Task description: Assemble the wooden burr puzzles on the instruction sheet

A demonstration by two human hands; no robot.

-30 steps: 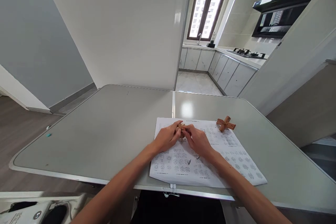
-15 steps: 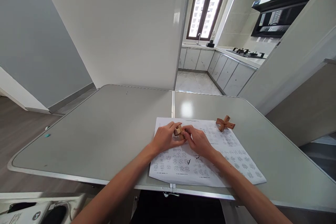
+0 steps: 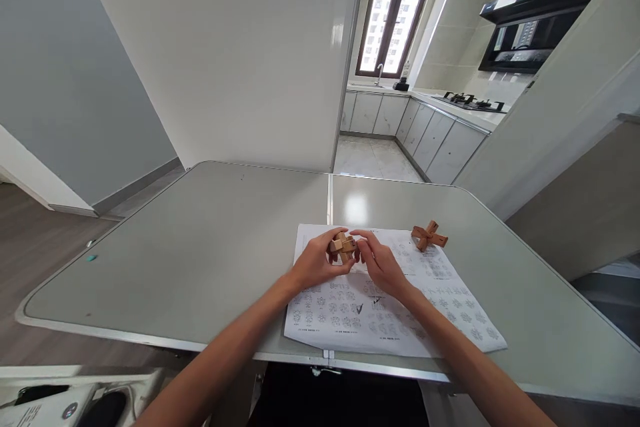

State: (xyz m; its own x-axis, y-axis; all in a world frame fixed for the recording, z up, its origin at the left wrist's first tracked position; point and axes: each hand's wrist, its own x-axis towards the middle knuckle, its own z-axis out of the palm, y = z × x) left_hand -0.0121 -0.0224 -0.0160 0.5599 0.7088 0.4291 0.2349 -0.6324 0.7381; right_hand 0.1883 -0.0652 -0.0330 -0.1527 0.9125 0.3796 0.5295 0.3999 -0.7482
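Note:
My left hand (image 3: pixel 316 261) is closed around a small light-wood burr puzzle (image 3: pixel 343 245) of interlocking notched sticks, thumb below and fingers at the top. From the other side, my right hand (image 3: pixel 381 265) has its fingertips and thumb at the puzzle's right end; the exact contact is partly hidden. Both hands hover over a large printed sheet (image 3: pixel 345 320) covered with rows of small line diagrams. A second, reddish-brown wooden cross-shaped puzzle (image 3: pixel 429 236) rests at the sheet's upper right corner, apart from my hands.
The grey-green folding table (image 3: pixel 165 253) has a metal edge and a centre seam. A small teal bit (image 3: pixel 91 257) lies near its left edge. Below left is a white container (image 3: pixel 65 407) with items. Beyond stand a white panel (image 3: pixel 225 47) and a kitchen counter (image 3: pixel 430 93).
My right hand has drawn slightly right and its fingers have loosened, so more of the light-wood puzzle shows. My left hand still holds it in nearly the same place.

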